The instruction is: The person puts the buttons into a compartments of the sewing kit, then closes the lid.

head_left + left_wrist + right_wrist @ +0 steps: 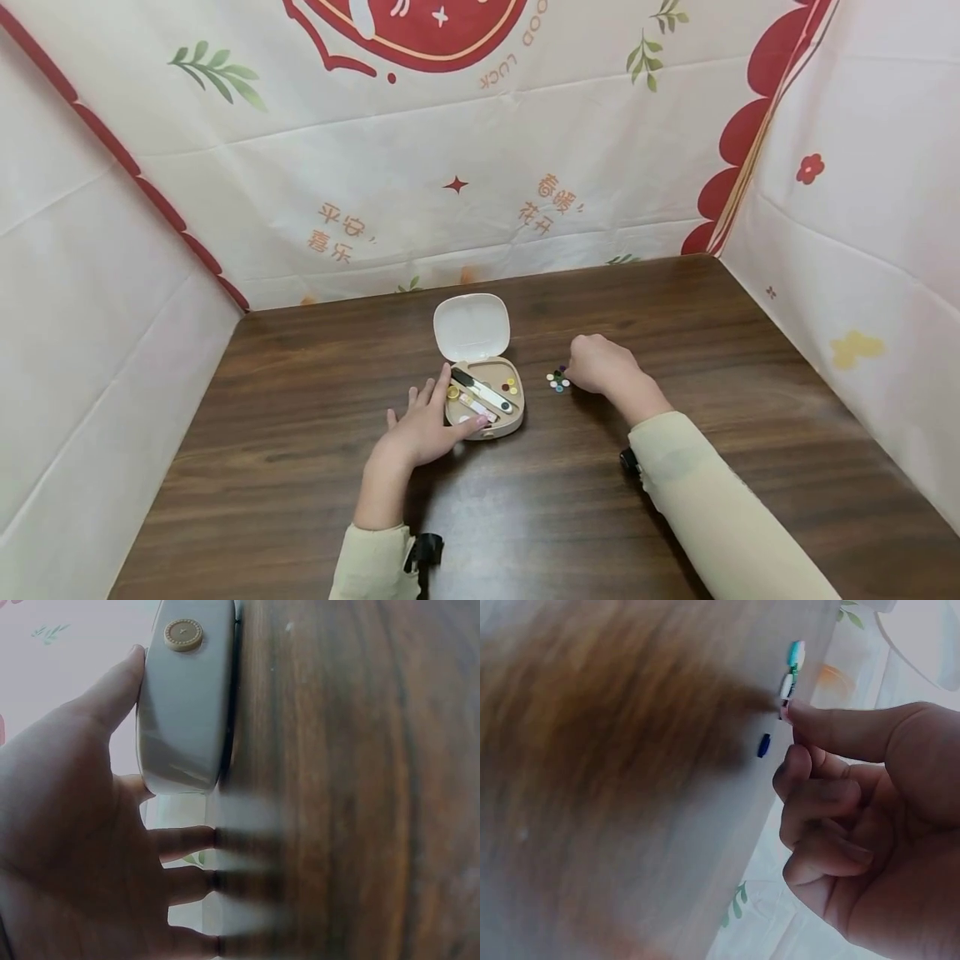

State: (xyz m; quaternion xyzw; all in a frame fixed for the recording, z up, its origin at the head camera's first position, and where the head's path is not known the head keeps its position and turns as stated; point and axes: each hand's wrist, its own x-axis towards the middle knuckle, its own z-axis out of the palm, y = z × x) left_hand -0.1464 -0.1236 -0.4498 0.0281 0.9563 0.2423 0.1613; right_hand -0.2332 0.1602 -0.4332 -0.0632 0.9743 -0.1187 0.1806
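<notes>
A small beige sewing kit case (504, 429) stands with its white lid (472, 327) raised at the back. My left hand (420, 429) steadies it, thumb on the front rim and index finger along the left side, other fingers spread onto the table. In the left wrist view, a round button-like catch (183, 634) shows on the case's front. Several loose buttons (555, 380) lie right of the case. My right hand (600, 367) reaches down beside them, its thumb and index finger pinching at a button (784, 709) mostly hidden by the fingertips. Its other fingers are curled.
Inside the case lie a black-and-white tool (483, 392), a pale patterned strip (477, 407), a yellow ring-shaped item (453, 392) and several yellow and red buttons (510, 387). A navy button (763, 745) lies apart from the others. Printed cloth walls (420, 200) enclose the dark wooden table (300, 358).
</notes>
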